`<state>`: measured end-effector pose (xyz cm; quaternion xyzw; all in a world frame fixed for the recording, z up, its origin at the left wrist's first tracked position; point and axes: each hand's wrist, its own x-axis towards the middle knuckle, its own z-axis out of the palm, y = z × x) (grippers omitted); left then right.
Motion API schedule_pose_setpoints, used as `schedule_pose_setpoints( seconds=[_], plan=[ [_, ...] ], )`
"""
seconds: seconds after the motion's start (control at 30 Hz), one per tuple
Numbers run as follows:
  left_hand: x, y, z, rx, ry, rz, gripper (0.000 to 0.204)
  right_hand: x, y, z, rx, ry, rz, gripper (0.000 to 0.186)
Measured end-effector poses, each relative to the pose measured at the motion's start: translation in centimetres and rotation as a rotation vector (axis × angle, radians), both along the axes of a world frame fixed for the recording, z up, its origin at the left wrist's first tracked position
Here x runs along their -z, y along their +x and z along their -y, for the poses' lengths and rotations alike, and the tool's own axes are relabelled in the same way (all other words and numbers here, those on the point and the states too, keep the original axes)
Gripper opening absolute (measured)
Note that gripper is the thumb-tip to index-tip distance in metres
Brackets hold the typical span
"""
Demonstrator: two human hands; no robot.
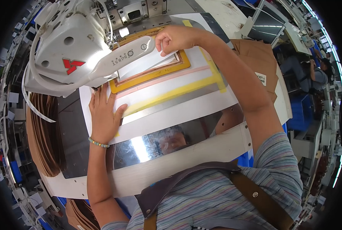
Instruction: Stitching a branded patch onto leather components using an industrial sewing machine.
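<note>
My left hand (104, 115) lies flat with its fingers stretched out on a white sheet (161, 124), beside the left corner of a yellow frame (152, 79). Its fingertips reach under the sewing machine's head (69, 53). Over the frame's far right part, my right hand (173, 40) is closed, fingers curled in a pinch beside the tip of a white lamp (121, 57). A white piece (140, 67) lies within the frame, below those fingers; what they pinch is too hidden to name. Yellow tape strips (171, 94) run along the sheet.
A shiny metal plate (155, 147) covers the table's near part. Brown pieces stand stacked (44, 134) at the left; more brown pieces (255, 63) lie at the right. A blue bin (301, 111) stands beyond the table, and another person (320, 74) sits farther right.
</note>
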<state>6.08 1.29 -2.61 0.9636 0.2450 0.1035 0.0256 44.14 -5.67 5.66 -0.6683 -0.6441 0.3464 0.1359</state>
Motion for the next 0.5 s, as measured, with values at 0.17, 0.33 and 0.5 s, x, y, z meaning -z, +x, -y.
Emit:
schedule_pose_setpoints(
  seconds=[0.17,0.33,0.5],
  plan=[
    [-0.6,0.4,0.4,-0.023,0.043,-0.049,0.073,1.4,1.0,1.9,0.039,0.075,0.091,0.013],
    [-0.8,0.5,0.7,-0.022,0.063,-0.030,0.074,1.7,0.1,2.6,0.013,0.195,0.130,0.009],
    [-1.1,0.6,0.8,-0.016,0.076,-0.021,0.074,0.9,-1.0,3.1,0.001,0.071,0.309,0.015]
  ],
)
